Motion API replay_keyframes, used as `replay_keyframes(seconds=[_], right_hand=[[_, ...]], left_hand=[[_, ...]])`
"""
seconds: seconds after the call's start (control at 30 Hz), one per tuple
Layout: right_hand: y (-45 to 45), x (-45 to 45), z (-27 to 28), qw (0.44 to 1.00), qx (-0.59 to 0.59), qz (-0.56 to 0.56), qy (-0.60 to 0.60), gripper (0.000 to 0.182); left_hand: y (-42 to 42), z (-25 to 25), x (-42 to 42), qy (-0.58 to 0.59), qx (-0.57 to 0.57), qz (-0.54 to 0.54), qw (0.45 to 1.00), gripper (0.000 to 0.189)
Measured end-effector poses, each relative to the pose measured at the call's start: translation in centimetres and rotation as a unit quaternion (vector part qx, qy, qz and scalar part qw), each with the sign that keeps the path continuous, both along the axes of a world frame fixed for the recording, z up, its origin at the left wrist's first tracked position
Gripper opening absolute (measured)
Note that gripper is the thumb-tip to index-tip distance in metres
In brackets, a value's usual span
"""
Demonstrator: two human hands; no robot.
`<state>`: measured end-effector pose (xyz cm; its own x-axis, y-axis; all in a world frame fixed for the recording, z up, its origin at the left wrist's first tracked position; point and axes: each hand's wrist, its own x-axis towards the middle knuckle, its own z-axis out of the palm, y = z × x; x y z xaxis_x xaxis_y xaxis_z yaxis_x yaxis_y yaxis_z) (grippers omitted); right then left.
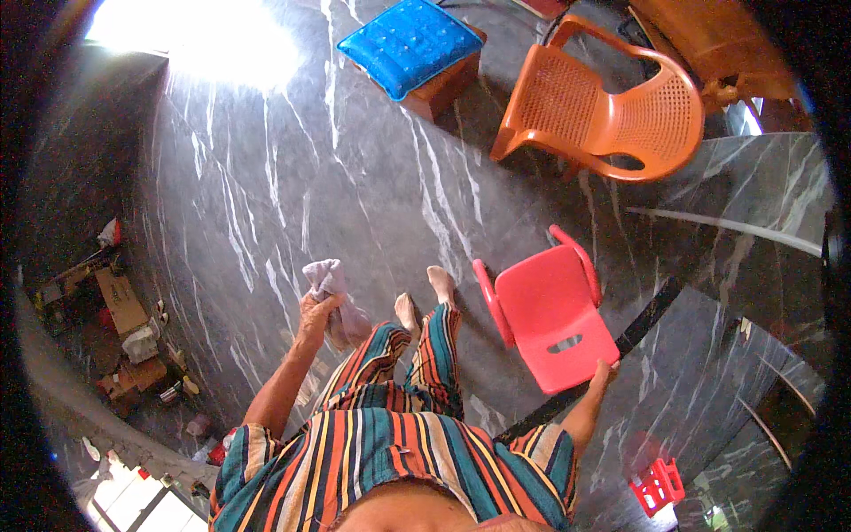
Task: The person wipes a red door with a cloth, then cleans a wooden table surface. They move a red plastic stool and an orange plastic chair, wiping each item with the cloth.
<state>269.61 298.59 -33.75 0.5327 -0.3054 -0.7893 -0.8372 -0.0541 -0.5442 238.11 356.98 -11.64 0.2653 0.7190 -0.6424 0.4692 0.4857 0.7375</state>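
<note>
A bunched, pale lilac-grey cloth (340, 318) hangs from my left hand (322, 307), whose fingers are closed around its upper part. On my other side, my right hand (605, 374) grips the top edge of the backrest of a small red plastic armchair (546, 286). The chair's seat faces away from me, and an oval slot pierces its backrest. My bare feet (425, 296) stand on the grey marbled floor (372, 219) between the cloth and the chair.
Ahead on the right is an orange plastic armchair (598, 106) beside wooden furniture (738, 53). A blue cushion (411, 43) lies on a brown stool (452, 83). Cardboard boxes (123, 299) and clutter line the left. Behind me on the right is a red plastic basket (655, 487).
</note>
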Motion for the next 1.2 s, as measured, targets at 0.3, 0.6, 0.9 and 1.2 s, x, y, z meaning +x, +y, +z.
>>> replay_keyframes(seconds=[0.3,0.6,0.9,1.2], right_hand=[[4.8,3.2,2.0,0.993,0.057,0.082,0.064,0.034],[17.0,2.8,8.1,0.995,0.029,0.09,0.03,0.025],[32.6,-3.8,18.9,0.995,-0.055,0.076,0.033,0.033],[53.3,-8.7,22.3,0.994,0.012,0.107,0.021,0.035]], left_hand=[[2.3,4.2,1.1,-0.027,0.016,-0.002,1.0,0.02],[9.1,9.6,-3.5,-0.11,0.052,0.089,0.989,0.017],[23.7,13.9,-15.3,-0.053,0.049,0.146,0.987,0.019],[42.8,19.5,-29.5,-0.028,0.106,0.261,0.959,0.02]])
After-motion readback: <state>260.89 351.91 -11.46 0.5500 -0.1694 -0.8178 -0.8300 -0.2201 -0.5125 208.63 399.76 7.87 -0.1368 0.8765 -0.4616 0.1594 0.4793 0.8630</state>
